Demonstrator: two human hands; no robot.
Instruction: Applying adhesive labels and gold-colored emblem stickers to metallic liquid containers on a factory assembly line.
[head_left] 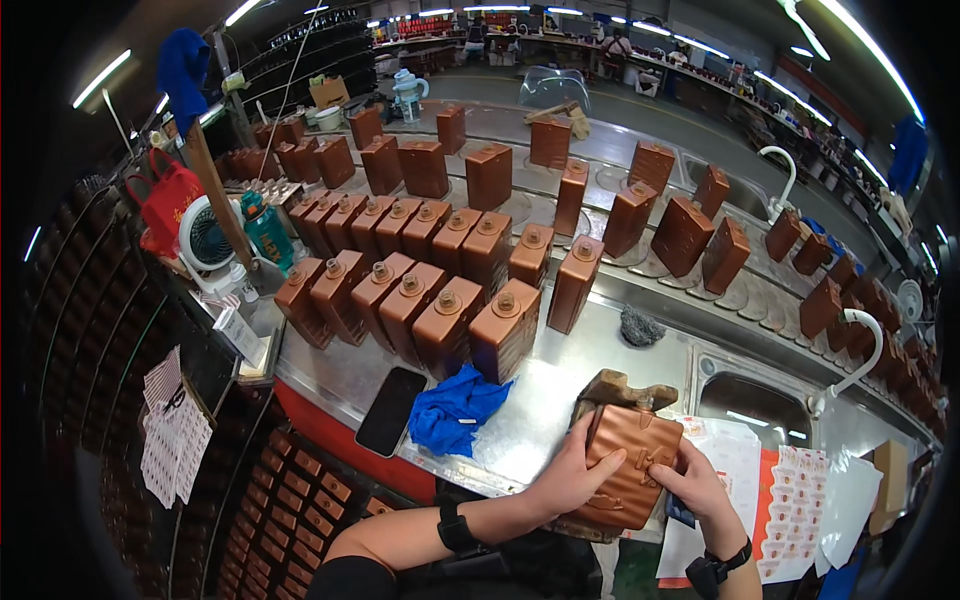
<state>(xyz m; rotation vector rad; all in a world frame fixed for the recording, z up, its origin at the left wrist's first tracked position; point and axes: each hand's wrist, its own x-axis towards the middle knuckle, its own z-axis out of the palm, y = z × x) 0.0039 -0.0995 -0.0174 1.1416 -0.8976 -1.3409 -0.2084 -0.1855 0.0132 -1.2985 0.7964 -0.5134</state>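
Observation:
A flat, rectangular copper-brown bottle point(632, 460) with raised relief on its face lies tilted in front of me. Under its far end shows a worn brownish cradle point(625, 388). My left hand point(572, 478) grips the bottle's left side, thumb across the face and the other fingers partly hidden. My right hand point(697, 485) holds the right edge, its thumb pressed against the raised pattern. Just below the right fingers is a small dark object point(680, 512), too small to make out. Right of the bottle lie white papers point(730, 450) and sheets of printed stickers point(795, 500).
Rows of similar bottles point(447, 318) stand on the steel counter beyond. Nearer lie a blue cloth point(455, 410) and a black phone point(392, 410). A dark scouring pad point(641, 326) sits near the sink point(755, 398) with its white faucet point(862, 350). A fan point(208, 236) stands left.

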